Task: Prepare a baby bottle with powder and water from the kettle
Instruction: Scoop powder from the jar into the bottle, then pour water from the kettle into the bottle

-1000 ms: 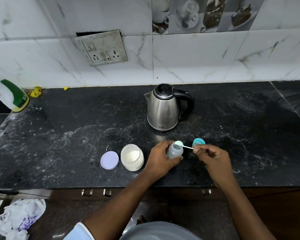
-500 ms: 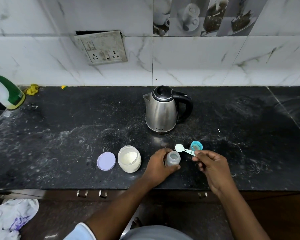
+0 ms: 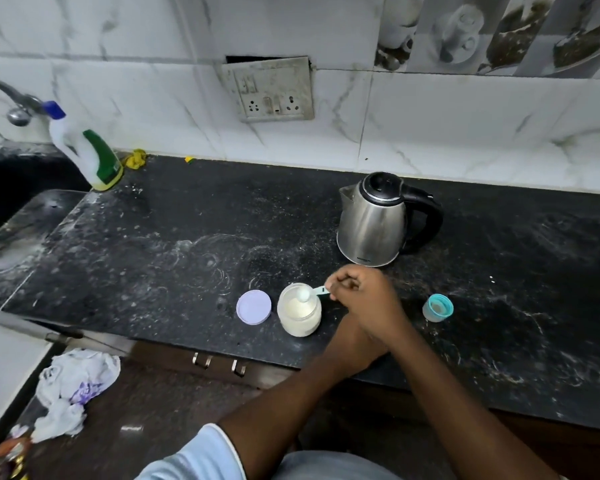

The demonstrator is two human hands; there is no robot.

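The scoop [image 3: 305, 295], pinched in the right hand [image 3: 361, 299], is now brought back from the bottle to the open powder jar [image 3: 298, 315] at frame centre, so another measure is judged begun, while bottle and left hand are hidden beneath, grip unknowable.

Behind the jar [image 3: 298, 315] stands the kettle [image 3: 373, 225]; bare counter [image 3: 146, 258] left of lid [image 3: 253, 307].

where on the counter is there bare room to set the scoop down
Widest bare patch: the counter between the detergent bottle, the kettle and the lilac lid. Also free: right of the teal cap. Crowded: the front strip where lid, powder jar and the right hand with the scoop sit close together.
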